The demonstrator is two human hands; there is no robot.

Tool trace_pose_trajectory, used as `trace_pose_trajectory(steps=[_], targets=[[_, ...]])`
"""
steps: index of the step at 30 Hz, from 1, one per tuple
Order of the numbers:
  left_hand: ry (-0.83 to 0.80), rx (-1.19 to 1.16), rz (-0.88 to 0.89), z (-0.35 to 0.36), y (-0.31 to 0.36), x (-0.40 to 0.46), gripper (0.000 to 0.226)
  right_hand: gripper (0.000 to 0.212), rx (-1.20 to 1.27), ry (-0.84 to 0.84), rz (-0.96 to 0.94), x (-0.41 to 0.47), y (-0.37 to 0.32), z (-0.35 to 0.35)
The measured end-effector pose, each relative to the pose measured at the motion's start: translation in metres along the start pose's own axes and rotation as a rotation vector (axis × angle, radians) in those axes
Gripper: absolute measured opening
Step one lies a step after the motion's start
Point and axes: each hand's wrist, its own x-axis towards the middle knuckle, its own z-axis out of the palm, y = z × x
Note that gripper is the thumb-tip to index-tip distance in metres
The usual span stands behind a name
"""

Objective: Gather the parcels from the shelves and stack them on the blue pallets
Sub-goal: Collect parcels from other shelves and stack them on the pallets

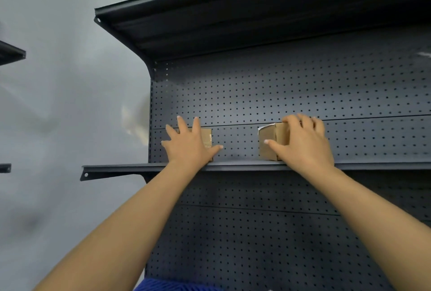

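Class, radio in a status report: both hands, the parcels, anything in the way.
Left hand open over left box. Right hand grips right box. Both on shelf. Nothing blocking.

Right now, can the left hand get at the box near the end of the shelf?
Probably yes: the left hand is spread right at that box, with nothing between them on the shelf.

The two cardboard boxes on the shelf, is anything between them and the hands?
Nothing visible. The left hand is spread over the left box, and the right hand already curls around the right box. The shelf between them is bare.
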Motion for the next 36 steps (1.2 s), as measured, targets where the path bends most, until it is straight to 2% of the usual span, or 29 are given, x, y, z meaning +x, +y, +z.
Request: trace_pose_trajectory(steps=[2, 6, 8, 12, 17, 21, 26, 31, 36], targets=[[-0.035, -0.022, -0.016, 0.001, 0.004, 0.004, 0.1, 0.058, -0.015, 0.042, -0.013, -0.001, 0.0, 0.002], [-0.037, -0.067, -0.04, 0.005, 0.006, 0.007, 0.072, 0.057, -0.009, 0.08, -0.025, -0.004, 0.001, 0.002], [-0.009, -0.095, -0.027, 0.005, 0.005, 0.005, 0.068, 0.059, 0.012, 0.077, -0.014, -0.006, 0.001, 0.002], [0.166, -0.161, 0.053, 0.003, -0.004, -0.012, 0.071, 0.059, 0.075, 0.086, -0.001, -0.01, 0.001, -0.001], [0.367, -0.249, 0.16, -0.004, -0.01, -0.037, 0.075, 0.057, 0.136, 0.179, -0.049, -0.02, 0.004, -0.008], [0.437, -0.303, 0.197, -0.016, -0.009, -0.051, 0.075, 0.057, 0.166, 0.248, -0.097, -0.031, 0.011, -0.016], [0.514, -0.33, 0.251, -0.038, -0.001, -0.077, 0.076, 0.07, 0.279, 0.32, -0.138, -0.046, 0.022, -0.035], [0.552, -0.386, 0.286, -0.056, 0.007, -0.118, 0.074, 0.057, 0.347, 0.376, -0.293, -0.078, 0.033, -0.066], [0.544, -0.474, 0.308, -0.063, 0.012, -0.173, 0.073, 0.053, 0.283, 0.407, -0.482, -0.131, 0.068, -0.099]])
